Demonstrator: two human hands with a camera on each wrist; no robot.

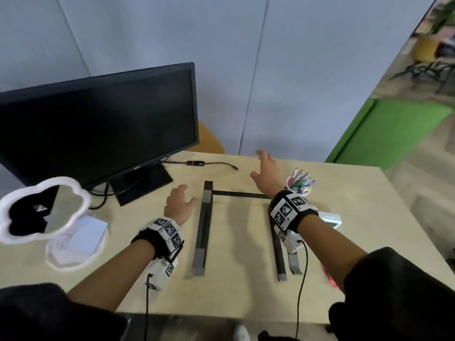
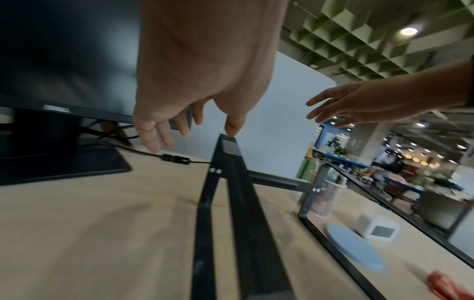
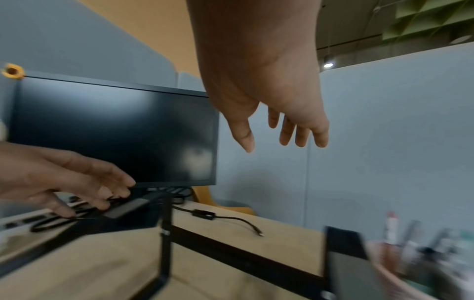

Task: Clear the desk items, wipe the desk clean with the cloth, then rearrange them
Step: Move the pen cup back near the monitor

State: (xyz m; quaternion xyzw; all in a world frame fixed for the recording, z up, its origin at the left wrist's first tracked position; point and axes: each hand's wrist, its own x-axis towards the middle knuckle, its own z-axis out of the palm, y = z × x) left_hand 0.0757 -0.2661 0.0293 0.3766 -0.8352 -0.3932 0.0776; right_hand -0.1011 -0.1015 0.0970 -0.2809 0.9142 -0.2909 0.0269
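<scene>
Reaching out over the pale wooden surface (image 1: 357,232), both hands are spread and hold nothing. The left hand (image 1: 179,201) hovers just at 9 o'clock of the far end of a black metal stand (image 1: 203,232), fingers loose and slightly apart; in the left wrist view its thumb tip sits right at the top end of the stand's left rail (image 2: 231,148), though whether it truly touches cannot be told. The right hand (image 1: 267,172) stretches farther toward 12 o'clock, fingers fanned and straight, above the surface beyond the stand's cross bar (image 1: 240,194).

The stand lies at the middle of the surface: two long rails running toward 6 o'clock, joined by the cross bar at the far end. At 10 o'clock stands a dark monitor (image 1: 98,124) on its flat base, with a black cable and adapter (image 1: 197,163) trailing along the far edge toward 12 o'clock. At 9 o'clock is a white cloud-shaped mirror (image 1: 41,207) on a white base.

At 2 o'clock of the stand, just beside the right wrist, a pink mesh pen cup (image 1: 300,184) holds coloured pens. Near it, at 3 o'clock, sits a small white box-like device (image 2: 377,226), with a flat pale blue oval pad (image 2: 355,246) just in front of it and a blurred red object (image 2: 446,286) nearer the front edge. No cloth can be made out in any view.
</scene>
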